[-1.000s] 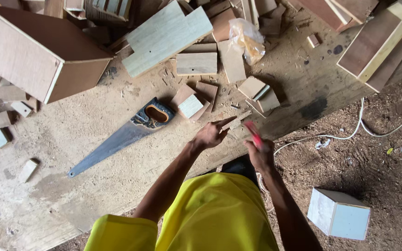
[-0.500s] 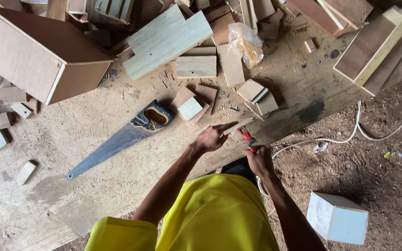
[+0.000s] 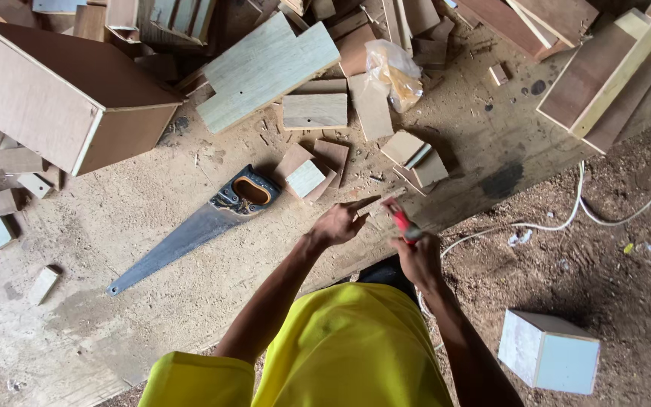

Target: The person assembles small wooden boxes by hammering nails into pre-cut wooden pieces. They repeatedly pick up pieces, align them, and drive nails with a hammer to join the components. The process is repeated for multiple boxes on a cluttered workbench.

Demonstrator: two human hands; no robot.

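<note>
The left hand (image 3: pixel 337 224) pinches a thin wood strip (image 3: pixel 363 203) on the desk (image 3: pixel 152 316). The right hand (image 3: pixel 418 256) grips a red-handled tool (image 3: pixel 401 221). The strip looks light, stiff and easily split; hold it near its middle.

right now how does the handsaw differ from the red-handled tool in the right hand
The handsaw lies flat on the workbench, untouched; the red-handled tool is gripped in the right hand, raised beside the left hand. The handsaw is far longer, its grey blade fully in view; the red-handled tool is short and only its handle shows. The handsaw's grip is black and orange, the tool's red. Both are hand tools.
</note>
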